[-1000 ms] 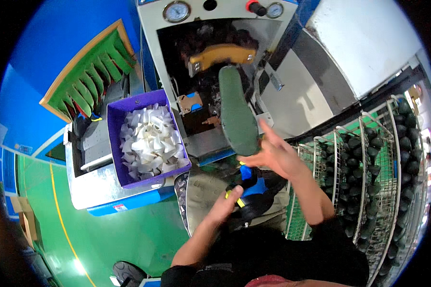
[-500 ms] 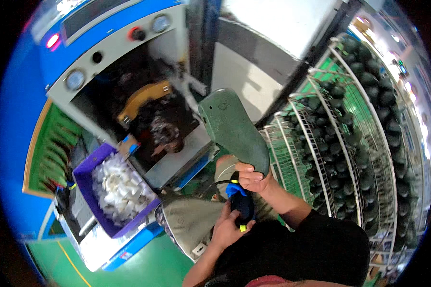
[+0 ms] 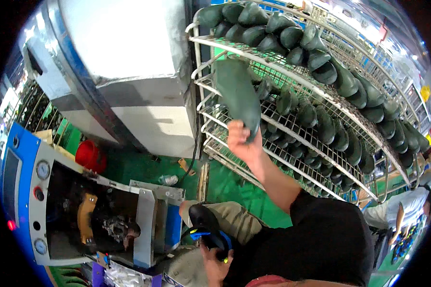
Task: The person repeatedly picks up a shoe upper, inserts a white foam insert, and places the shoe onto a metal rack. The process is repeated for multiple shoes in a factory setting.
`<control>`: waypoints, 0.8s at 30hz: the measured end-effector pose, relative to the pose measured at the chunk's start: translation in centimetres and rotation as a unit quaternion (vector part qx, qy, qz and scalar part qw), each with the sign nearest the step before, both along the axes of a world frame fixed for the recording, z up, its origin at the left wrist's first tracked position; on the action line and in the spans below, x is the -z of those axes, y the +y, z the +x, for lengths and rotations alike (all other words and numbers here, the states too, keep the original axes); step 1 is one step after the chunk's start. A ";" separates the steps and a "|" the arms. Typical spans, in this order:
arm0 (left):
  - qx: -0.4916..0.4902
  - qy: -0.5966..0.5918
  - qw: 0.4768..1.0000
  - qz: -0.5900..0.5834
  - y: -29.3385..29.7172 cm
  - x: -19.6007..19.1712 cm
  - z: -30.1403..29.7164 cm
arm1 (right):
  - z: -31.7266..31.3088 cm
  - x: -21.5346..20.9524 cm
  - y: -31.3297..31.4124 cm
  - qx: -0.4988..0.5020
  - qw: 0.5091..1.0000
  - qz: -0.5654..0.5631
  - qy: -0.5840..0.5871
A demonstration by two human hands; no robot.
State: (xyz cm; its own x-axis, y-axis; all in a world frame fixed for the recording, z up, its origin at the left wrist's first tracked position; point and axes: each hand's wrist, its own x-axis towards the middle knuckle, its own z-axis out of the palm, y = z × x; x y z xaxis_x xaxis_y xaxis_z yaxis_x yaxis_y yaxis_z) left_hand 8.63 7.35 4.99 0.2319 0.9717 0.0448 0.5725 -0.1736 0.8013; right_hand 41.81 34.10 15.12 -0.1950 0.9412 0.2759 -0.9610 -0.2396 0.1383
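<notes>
The right hand (image 3: 244, 141) is closed around the low end of a green foot shape (image 3: 235, 93). The foot shape sticks up from that hand and leans a bit to the left. It is in front of the rack (image 3: 292, 119), and I can't tell if the two touch. The hand covers the low tip, and the foot shape looks a bit blurry.

The left hand (image 3: 214, 265) is down by the lap, well below the right hand. It holds a black and blue shoe (image 3: 207, 222) with bits of yellow. The shoe pokes up above the left hand. The fingers hide some of it, and its dark parts are hard to tell from the black shirt (image 3: 316, 248).

More green shapes (image 3: 323, 124) sit on the rack, to the right of the right hand. The machine (image 3: 146, 225) is left of the left hand, and its inside is dark. Below it, a purple box (image 3: 98, 276) is cut off at the bottom. Far right of both hands, another person (image 3: 397, 208) is only partly in view.
</notes>
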 end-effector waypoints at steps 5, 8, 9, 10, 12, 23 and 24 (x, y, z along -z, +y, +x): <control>-0.028 -0.202 0.950 -0.235 -3.0 6.3 -3.7 | 6.2 -3.3 7.9 0.159 0.980 -0.017 0.114; -0.197 -0.301 0.865 -0.348 -3.4 4.5 -7.3 | 10.3 -3.8 11.1 0.280 0.956 -0.078 0.043; -0.235 -0.292 0.869 -0.321 -3.7 2.6 -7.5 | 11.7 -3.6 11.6 0.292 0.953 -0.082 0.006; -0.281 -0.265 0.880 -0.277 -3.7 -0.4 -7.9 | 11.7 -4.3 11.8 0.287 0.949 -0.129 -0.004; -0.363 -0.246 0.875 -0.206 -4.7 -3.1 -9.9 | 11.6 -4.4 12.0 0.274 0.952 -0.113 -0.079; -0.686 -0.213 0.683 0.137 -28.9 -9.8 -35.6 | -21.0 6.7 -0.9 0.039 0.698 -0.041 -0.713; -0.706 -0.224 0.663 0.107 -28.6 -8.0 -37.3 | -25.2 8.1 -2.9 0.098 0.642 0.086 -0.755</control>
